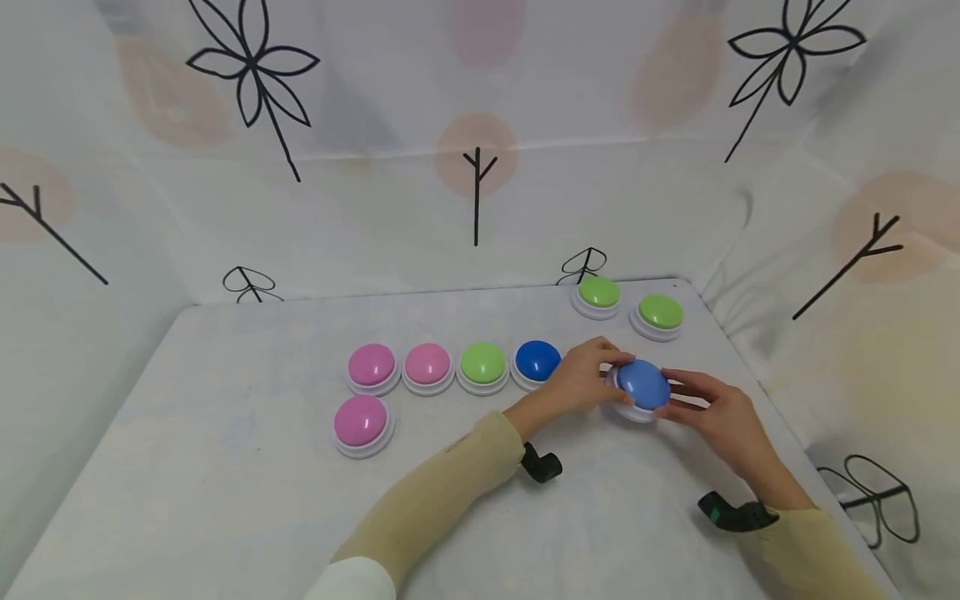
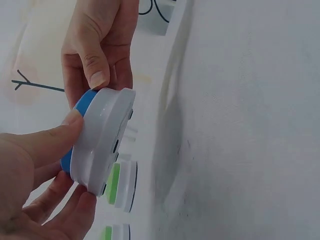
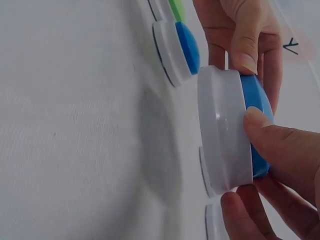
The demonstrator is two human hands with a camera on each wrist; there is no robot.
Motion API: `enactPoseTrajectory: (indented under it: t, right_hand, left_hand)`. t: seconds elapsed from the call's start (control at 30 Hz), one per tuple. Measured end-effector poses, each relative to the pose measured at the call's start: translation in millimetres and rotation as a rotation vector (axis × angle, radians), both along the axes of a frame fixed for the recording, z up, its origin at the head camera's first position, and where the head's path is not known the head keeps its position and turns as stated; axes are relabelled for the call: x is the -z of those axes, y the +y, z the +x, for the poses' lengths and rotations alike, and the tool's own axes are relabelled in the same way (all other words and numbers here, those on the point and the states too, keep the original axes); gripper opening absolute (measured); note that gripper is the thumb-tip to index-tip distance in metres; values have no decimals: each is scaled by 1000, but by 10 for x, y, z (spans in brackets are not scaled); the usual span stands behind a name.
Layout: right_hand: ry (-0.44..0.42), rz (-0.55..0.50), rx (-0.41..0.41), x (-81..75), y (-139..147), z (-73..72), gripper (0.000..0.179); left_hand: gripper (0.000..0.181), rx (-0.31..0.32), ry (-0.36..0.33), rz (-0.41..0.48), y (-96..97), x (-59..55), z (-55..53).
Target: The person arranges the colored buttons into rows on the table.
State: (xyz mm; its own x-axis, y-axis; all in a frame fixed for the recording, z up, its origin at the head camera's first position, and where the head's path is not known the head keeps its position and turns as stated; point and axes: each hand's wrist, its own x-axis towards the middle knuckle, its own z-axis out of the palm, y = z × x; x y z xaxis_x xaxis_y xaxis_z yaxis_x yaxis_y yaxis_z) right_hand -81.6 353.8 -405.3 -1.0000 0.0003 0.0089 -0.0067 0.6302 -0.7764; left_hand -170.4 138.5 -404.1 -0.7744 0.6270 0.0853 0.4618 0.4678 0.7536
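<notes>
A blue push button (image 1: 642,385) with a white base is held just above the table between both hands. My left hand (image 1: 576,379) pinches its left side, thumb nearer the front and fingers at the back. Thumb and fingers of my right hand (image 1: 722,421) grip the right side. The left wrist view shows the white base (image 2: 102,142) tilted, with small dark spots underneath. In the right wrist view the blue dome (image 3: 257,95) lies partly behind the right thumb. A second blue button (image 1: 537,360) stands on the table by the left wrist.
Left of that blue button, a green button (image 1: 482,365) and two pink buttons (image 1: 427,367) continue the row. Another pink button (image 1: 361,423) sits in front of the row's left end. Two green buttons (image 1: 660,314) stand at the back right. Printed cloth walls (image 1: 375,225) border the white table (image 1: 247,467).
</notes>
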Motion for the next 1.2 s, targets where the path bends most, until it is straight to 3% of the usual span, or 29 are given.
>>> enactPoseTrajectory:
  t: [0.2, 0.4, 0.87, 1.2]
  right_hand:
    - [36, -25, -35, -51, -155, 43, 59]
    - [93, -46, -72, -4, -312, 87, 54]
    - [126, -123, -166, 40, -717, 114, 50]
    - [145, -199, -269, 138, -954, 79, 48]
  left_hand:
    - [52, -12, 15, -22, -167, -24, 80]
    - [50, 1, 28, -5, -373, 8, 148]
    - [52, 10, -59, 123, -928, 55, 309]
    - [53, -1, -95, 125, -1279, 80, 346]
